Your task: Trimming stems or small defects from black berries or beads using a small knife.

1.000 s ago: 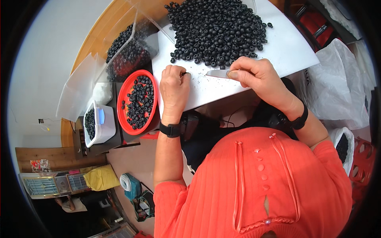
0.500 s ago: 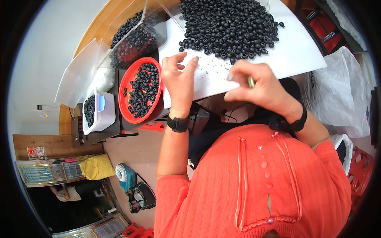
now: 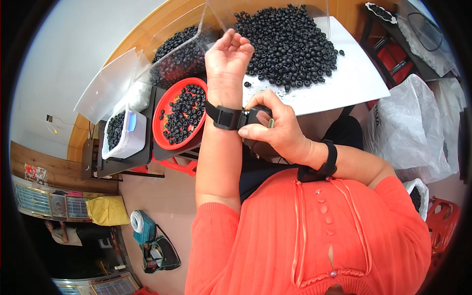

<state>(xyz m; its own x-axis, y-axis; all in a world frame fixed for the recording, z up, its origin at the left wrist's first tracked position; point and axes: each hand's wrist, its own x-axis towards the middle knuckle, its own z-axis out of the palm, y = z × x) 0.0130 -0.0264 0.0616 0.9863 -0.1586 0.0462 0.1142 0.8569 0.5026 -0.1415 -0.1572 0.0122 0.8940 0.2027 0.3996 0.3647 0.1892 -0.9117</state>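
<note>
My left hand (image 3: 229,55) is raised with its palm turned up and bare, the fingers loosely bent and holding nothing. Around that wrist runs a black strap with a black wrist device (image 3: 256,117) on its right side. My right hand (image 3: 285,125) grips this device between thumb and fingers; a ring with a greenish stone shows on one finger. Another black band (image 3: 328,160) circles my right wrist. Beyond my hands a large heap of black beads (image 3: 290,46) lies on a white board (image 3: 361,73). One loose bead (image 3: 247,84) rests beside my left wrist.
Left of my forearm sit a red bowl (image 3: 156,123) of black beads and a white tub (image 3: 137,140) of beads. Behind them stands a clear plastic bin (image 3: 169,39) with more beads. At right are plastic bags (image 3: 410,128) and a red stool (image 3: 442,219).
My left hand has moved up and turned palm up. My right hand has come left from beside the board onto the left wrist's device. The view has shifted slightly.
</note>
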